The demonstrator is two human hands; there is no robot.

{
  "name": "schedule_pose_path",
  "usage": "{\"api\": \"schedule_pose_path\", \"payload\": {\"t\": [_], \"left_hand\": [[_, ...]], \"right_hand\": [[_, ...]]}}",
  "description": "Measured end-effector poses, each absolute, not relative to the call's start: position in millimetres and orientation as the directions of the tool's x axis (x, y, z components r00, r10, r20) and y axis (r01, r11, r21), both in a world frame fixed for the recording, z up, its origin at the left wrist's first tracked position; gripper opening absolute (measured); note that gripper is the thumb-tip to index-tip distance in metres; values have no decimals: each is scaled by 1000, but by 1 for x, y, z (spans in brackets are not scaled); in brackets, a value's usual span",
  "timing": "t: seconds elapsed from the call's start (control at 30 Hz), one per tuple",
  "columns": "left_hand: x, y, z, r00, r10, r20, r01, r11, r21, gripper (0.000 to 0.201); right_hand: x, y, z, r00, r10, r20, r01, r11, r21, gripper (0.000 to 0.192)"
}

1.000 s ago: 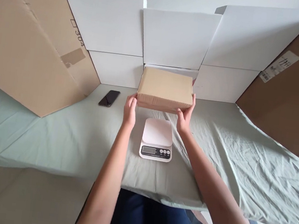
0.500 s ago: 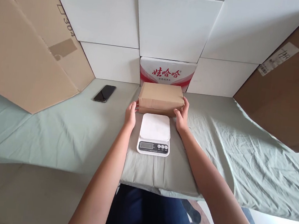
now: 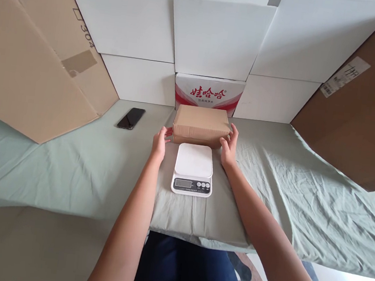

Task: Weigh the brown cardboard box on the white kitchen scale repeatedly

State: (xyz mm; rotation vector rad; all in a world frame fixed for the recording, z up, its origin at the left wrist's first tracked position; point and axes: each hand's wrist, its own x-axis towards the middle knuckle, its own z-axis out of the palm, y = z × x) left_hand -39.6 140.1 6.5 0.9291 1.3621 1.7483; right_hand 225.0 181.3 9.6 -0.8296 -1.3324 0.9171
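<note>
Flanking brown box (image 3: 200, 123) — left hand (image 3: 160, 142), right hand (image 3: 229, 147)

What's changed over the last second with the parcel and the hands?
The brown parcel came down from mid-air onto the cloth behind the white scale, uncovering the red-printed carton. The left hand has eased off its end; the right hand still touches the other. Scale and phone stayed put.

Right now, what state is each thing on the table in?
brown parcel: closed, resting on the cloth behind the scale
left hand: open, fingertips at the parcel's left end
right hand: open, against the parcel's right end
scale: platform bare, display unreadable
phone: screen dark, lying flat
</note>
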Motion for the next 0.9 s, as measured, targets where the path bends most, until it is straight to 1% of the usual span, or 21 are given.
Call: {"api": "schedule_pose_path", "payload": {"t": [0.07, 0.17, 0.23, 0.4, 0.53, 0.63, 0.73, 0.9], "left_hand": [[-44, 139, 8, -500, 863, 74, -116, -151, 982, 56], [-47, 137, 10, -521, 853, 27, -150, -122, 981, 54], [-47, 137, 11, -526, 850, 16, -165, -120, 979, 53], [-44, 138, 11, -520, 853, 38, -179, -153, 972, 51], [-39, 139, 9, -500, 861, 87, -151, -186, 971, 46], [-35, 142, 8, -486, 864, 135, -99, -208, 973, 40], [-32, 144, 6, -474, 867, 154, -102, -228, 968, 43], [-31, 146, 5, -452, 875, 174, -143, -264, 954, 46]], "right_hand": [[226, 184, 8, 62, 931, 360, -104, 365, -925, 67], [229, 191, 6, 117, 966, 231, -181, 249, -951, 59], [230, 194, 5, 129, 972, 196, -204, 219, -954, 55], [229, 193, 3, 93, 964, 249, -158, 261, -952, 52], [227, 189, 5, 21, 945, 326, -130, 326, -936, 57], [227, 188, 7, 7, 930, 367, -98, 366, -925, 61], [226, 187, 8, 6, 929, 370, -75, 369, -926, 63], [225, 185, 11, -24, 922, 387, -81, 384, -920, 61]]}}
